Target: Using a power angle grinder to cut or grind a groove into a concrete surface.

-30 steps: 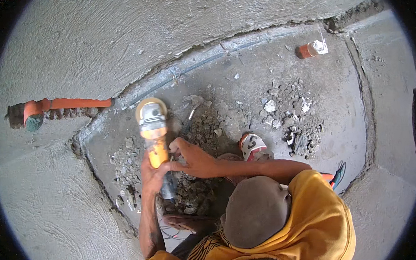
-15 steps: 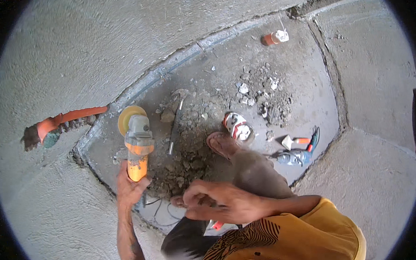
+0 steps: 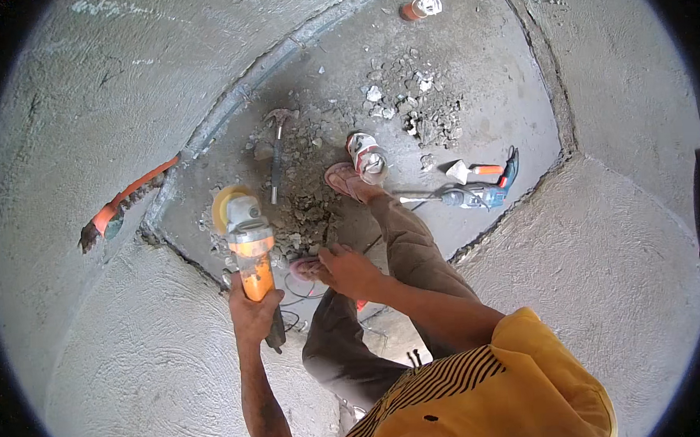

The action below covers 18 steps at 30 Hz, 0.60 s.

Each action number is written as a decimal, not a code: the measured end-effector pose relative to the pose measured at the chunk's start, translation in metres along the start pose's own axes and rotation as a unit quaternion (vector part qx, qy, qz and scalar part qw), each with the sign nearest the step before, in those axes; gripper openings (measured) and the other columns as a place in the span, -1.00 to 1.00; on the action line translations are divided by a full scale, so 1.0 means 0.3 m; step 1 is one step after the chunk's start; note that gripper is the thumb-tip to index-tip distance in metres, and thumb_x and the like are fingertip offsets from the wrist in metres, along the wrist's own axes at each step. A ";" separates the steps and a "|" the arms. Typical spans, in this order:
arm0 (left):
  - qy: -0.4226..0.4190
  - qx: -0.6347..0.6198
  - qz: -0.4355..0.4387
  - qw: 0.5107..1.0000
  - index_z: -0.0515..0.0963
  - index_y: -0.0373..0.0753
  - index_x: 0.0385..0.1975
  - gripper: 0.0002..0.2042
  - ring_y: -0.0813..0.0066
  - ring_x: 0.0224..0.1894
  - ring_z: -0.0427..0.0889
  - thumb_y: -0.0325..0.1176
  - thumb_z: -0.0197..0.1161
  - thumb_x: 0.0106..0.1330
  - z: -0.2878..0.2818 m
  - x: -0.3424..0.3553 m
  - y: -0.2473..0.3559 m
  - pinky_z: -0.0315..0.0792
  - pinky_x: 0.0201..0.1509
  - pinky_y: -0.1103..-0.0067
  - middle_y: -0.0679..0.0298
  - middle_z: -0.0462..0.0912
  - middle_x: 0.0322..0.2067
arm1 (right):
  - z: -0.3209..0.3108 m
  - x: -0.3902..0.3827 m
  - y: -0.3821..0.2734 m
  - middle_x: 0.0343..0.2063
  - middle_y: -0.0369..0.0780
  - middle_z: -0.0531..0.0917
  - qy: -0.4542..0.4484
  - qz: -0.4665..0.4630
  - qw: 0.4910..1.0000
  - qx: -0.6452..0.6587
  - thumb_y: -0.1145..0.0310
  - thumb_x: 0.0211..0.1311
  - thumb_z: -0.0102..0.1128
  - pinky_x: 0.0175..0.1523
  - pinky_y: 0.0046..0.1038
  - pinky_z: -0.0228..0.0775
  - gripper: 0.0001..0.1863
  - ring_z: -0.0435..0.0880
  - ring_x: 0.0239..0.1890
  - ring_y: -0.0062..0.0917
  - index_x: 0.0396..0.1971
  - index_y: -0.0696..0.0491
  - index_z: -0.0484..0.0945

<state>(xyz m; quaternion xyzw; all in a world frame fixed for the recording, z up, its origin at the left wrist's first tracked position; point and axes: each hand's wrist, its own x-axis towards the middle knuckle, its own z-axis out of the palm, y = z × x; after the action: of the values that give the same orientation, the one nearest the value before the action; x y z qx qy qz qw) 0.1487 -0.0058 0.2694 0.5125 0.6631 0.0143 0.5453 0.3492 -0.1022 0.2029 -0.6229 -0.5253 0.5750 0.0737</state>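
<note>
My left hand (image 3: 252, 310) is wrapped round the rear body of a yellow-and-grey angle grinder (image 3: 253, 262). The grinder points away from me, and its round yellowish disc (image 3: 232, 206) is at the far end. A dark tail piece (image 3: 275, 333) sticks out behind my grip. My right hand (image 3: 349, 270) hovers beside my left foot, back of the hand up, its fingers loosely bent and partly apart. Nothing shows in it, though its palm side is hidden. A claw hammer (image 3: 278, 153) lies on the floor beyond the grinder, beside grey rubble (image 3: 311, 212).
A red-and-white bag (image 3: 367, 157) stands by my right foot. Farther right lie a blue rotary hammer drill (image 3: 474, 196) and an orange-handled trowel (image 3: 473, 170). An orange conduit (image 3: 138, 189) runs in a wall groove at left. Black cable (image 3: 294, 287) loops near my left foot.
The view has shifted, so the floor sits higher in the picture. The grinder stays in my left hand, now nearer me. My right hand has swung away from my body and its fingers have loosened.
</note>
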 end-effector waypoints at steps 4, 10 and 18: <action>-0.021 -0.045 0.005 0.999 0.42 -0.31 -0.18 -0.59 0.53 -0.36 0.47 -0.51 0.36 -0.09 0.078 -0.023 0.093 0.41 -0.23 0.56 0.31 0.50 -0.39 | 0.048 -0.054 0.062 -0.21 0.08 0.52 0.064 0.042 0.997 0.007 0.17 0.22 0.15 -0.09 -0.08 0.42 -0.54 0.57 -0.15 -0.03 -0.05 0.21 0.34; -0.040 -0.162 -0.034 0.985 0.40 -0.36 -0.16 -0.58 0.53 -0.37 0.51 -0.48 0.39 -0.04 0.152 -0.138 0.055 0.45 -0.26 0.56 0.25 0.55 -0.37 | 0.142 -0.113 0.075 -0.18 0.14 0.50 0.004 0.051 0.999 0.003 0.14 0.23 0.14 -0.17 -0.07 0.48 -0.50 0.59 -0.15 -0.02 -0.05 0.26 0.32; -0.048 -0.123 0.002 0.991 0.39 -0.35 -0.21 -0.58 0.51 -0.37 0.51 -0.48 0.42 -0.08 0.102 -0.294 -0.031 0.46 -0.27 0.54 0.24 0.55 -0.38 | -0.167 -0.348 -0.229 -0.26 0.05 0.55 0.013 0.000 0.996 0.092 0.17 0.21 0.23 -0.07 -0.19 0.43 -0.58 0.57 -0.13 -0.01 -0.14 0.19 0.41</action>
<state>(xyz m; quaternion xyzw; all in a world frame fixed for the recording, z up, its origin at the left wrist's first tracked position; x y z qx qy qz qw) 0.1545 -0.0880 0.3142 0.4424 0.6283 0.0720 0.6358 0.3721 -0.1237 0.3338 -0.6206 -0.4694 0.6128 0.1377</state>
